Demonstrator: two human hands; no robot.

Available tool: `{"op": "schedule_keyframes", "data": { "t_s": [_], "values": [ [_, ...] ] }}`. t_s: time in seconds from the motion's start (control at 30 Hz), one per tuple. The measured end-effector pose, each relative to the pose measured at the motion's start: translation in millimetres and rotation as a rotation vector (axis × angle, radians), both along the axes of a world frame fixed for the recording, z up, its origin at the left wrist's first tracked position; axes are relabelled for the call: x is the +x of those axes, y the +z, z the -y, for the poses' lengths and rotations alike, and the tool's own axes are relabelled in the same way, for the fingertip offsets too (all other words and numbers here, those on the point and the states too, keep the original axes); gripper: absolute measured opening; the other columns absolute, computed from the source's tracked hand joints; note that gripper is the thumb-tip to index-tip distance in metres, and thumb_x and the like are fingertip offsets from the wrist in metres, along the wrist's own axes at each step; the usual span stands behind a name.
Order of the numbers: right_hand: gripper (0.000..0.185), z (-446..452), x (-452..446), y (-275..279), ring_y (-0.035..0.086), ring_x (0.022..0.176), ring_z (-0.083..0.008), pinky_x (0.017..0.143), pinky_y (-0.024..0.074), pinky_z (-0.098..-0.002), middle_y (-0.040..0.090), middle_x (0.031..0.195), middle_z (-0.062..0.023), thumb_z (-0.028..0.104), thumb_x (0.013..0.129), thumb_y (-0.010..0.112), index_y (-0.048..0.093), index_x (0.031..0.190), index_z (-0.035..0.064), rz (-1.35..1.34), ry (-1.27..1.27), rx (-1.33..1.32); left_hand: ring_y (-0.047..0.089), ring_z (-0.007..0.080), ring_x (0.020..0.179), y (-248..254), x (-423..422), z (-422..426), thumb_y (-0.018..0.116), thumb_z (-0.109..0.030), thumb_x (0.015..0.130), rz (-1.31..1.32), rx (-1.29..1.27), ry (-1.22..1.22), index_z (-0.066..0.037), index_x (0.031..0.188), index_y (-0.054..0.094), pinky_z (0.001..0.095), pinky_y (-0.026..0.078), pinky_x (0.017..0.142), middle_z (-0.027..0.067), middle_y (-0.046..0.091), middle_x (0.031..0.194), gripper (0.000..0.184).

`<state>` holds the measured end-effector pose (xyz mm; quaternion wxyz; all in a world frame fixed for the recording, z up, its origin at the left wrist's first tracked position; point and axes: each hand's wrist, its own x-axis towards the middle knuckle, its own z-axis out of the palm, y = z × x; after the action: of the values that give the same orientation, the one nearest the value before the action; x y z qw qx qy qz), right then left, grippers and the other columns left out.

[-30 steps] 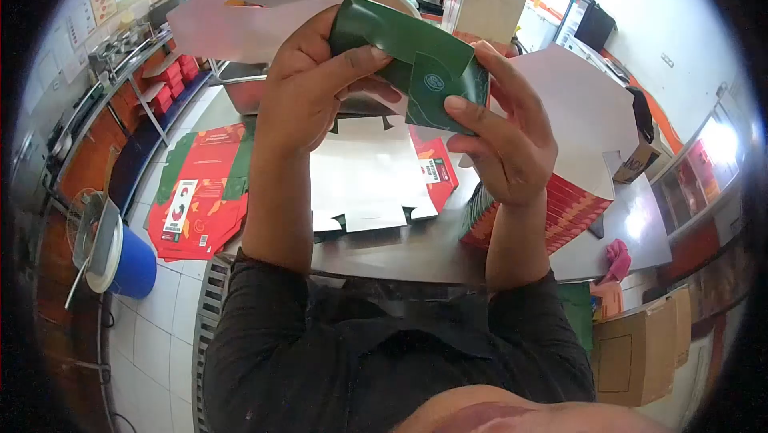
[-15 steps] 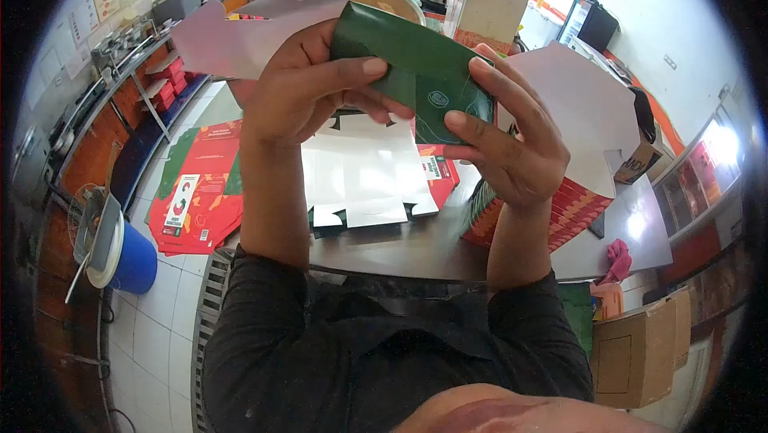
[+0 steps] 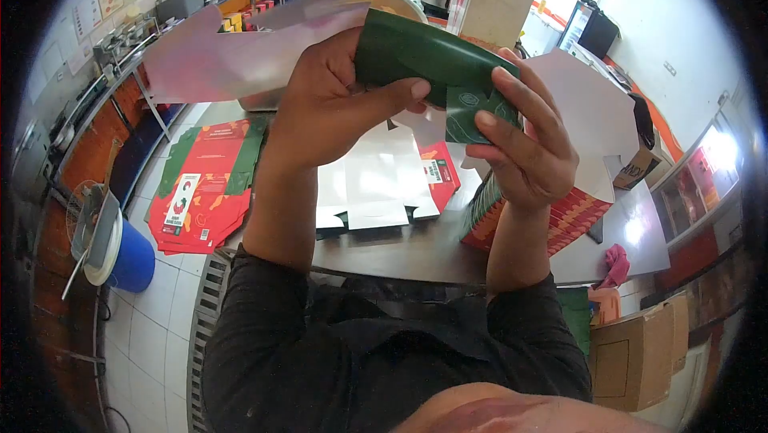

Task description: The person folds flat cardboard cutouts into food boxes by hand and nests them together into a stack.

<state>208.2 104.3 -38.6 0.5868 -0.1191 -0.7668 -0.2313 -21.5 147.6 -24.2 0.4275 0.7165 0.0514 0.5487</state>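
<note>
Up over the metal table (image 3: 384, 259), this person's got a green carton (image 3: 424, 47) held between both hands, lifted clear of everything below. Left hand (image 3: 326, 97) is clamped on one end, thumb laid flat on the green side, though the fingers behind are mostly hidden so can't really tell how they sit. Right hand (image 3: 532, 141) is pinching the other end, thumb right on the small flap with the pale round logo. Some pale flap sticks out past the left wrist, pretty blurry. Under the hands there's a white-side-up blank (image 3: 372, 181), with red-and-green blanks (image 3: 200, 193) off to the left and a stack of red cartons (image 3: 580, 213) just behind the right forearm.
</note>
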Motion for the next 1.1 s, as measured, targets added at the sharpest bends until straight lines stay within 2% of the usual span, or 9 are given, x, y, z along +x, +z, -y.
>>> {"op": "schedule_keyframes", "data": {
  "t_s": [0.2,0.3,0.4,0.6,0.7,0.8,0.9,1.0,1.1],
  "values": [
    [0.037,3.5,3.0,4.7,0.064,0.124,-0.0421,0.102,0.058,-0.0488,0.071,0.129,-0.0117,0.022,0.067,0.089,0.081,0.103,0.0175,0.087,-0.043,0.102,0.076,0.0215,0.088,-3.4,3.9,-14.6,0.074,-0.001,0.091,0.171,-0.213,-0.477,0.005,0.119,0.063,0.0332,0.064,0.075,0.0145,0.074,0.104,0.03],
    [0.037,1.5,-0.3,2.4,0.065,0.123,-0.0422,0.101,0.0584,-0.049,0.071,0.128,-0.0104,0.02,0.067,0.089,0.081,0.102,0.0172,0.055,-0.044,0.092,0.076,0.0221,0.087,-7.5,10.2,-16.6,0.073,-0.002,0.093,0.224,-0.218,-0.381,0.006,0.119,0.063,0.0353,0.065,0.076,0.0147,0.075,0.104,0.029],
    [0.035,2.8,-0.9,3.0,0.065,0.122,-0.0418,0.1,0.059,-0.0487,0.072,0.127,-0.0094,0.019,0.066,0.089,0.081,0.1,0.017,0.032,-0.089,0.087,0.076,0.0221,0.088,-3.4,5.7,-13.1,0.073,-0.003,0.094,0.074,-0.072,-0.123,0.006,0.118,0.063,0.0353,0.065,0.077,0.0143,0.075,0.103,0.028],
    [0.033,9.3,-2.2,5.6,0.066,0.121,-0.0399,0.099,0.0598,-0.0467,0.073,0.126,-0.0067,0.015,0.065,0.09,0.08,0.096,0.0168,0.029,-0.123,0.111,0.075,0.0227,0.092,-5.1,10.6,-5.9,0.071,-0.001,0.095,0.007,0.012,-0.038,0.006,0.119,0.064,0.0352,0.066,0.078,0.0141,0.075,0.105,0.026],
    [0.037,10.4,4.1,7.1,0.061,0.124,-0.0488,0.103,0.0556,-0.0556,0.072,0.125,-0.012,0.024,0.067,0.087,0.081,0.102,0.0133,0.14,-0.112,0.087,0.075,0.0238,0.097,-7.2,8.8,-19.0,0.07,0.0,0.095,0.152,-0.147,-0.33,0.005,0.121,0.064,0.0371,0.066,0.078,0.0149,0.074,0.108,0.027],
    [0.039,6.9,5.3,6.0,0.062,0.124,-0.0488,0.103,0.0559,-0.0556,0.072,0.125,-0.0114,0.023,0.065,0.089,0.081,0.102,0.0142,0.163,-0.134,0.109,0.074,0.0245,0.101,-7.0,7.7,-21.6,0.071,0.0,0.094,0.208,-0.298,-0.503,0.005,0.121,0.064,0.039,0.066,0.08,0.0156,0.074,0.11,0.029],
    [0.03,9.1,-0.1,5.9,0.066,0.123,-0.0375,0.096,0.0599,-0.0445,0.074,0.125,-0.001,0.017,0.064,0.092,0.08,0.091,0.0195,0.071,-0.17,0.101,0.074,0.0233,0.098,-5.9,10.4,-12.7,0.071,-0.001,0.094,0.169,-0.23,-0.306,0.005,0.121,0.064,0.0389,0.066,0.082,0.015,0.074,0.109,0.028],
    [0.03,8.5,-2.0,5.7,0.066,0.123,-0.0371,0.095,0.0594,-0.0443,0.073,0.126,-0.0007,0.019,0.063,0.092,0.08,0.09,0.0194,0.024,-0.138,0.069,0.075,0.0217,0.096,-1.3,11.9,3.4,0.071,0.0,0.094,0.07,-0.132,-0.031,0.005,0.121,0.064,0.0372,0.065,0.083,0.0142,0.075,0.108,0.028],
    [0.032,4.7,-2.7,4.5,0.066,0.122,-0.037,0.095,0.0588,-0.0442,0.073,0.127,-0.0017,0.021,0.061,0.093,0.08,0.091,0.0195,0.042,-0.2,0.097,0.075,0.0202,0.093,-2.0,14.7,11.7,0.073,-0.001,0.094,0.097,0.004,0.055,0.005,0.12,0.065,0.0333,0.064,0.083,0.0135,0.075,0.107,0.028]
  ]
}}
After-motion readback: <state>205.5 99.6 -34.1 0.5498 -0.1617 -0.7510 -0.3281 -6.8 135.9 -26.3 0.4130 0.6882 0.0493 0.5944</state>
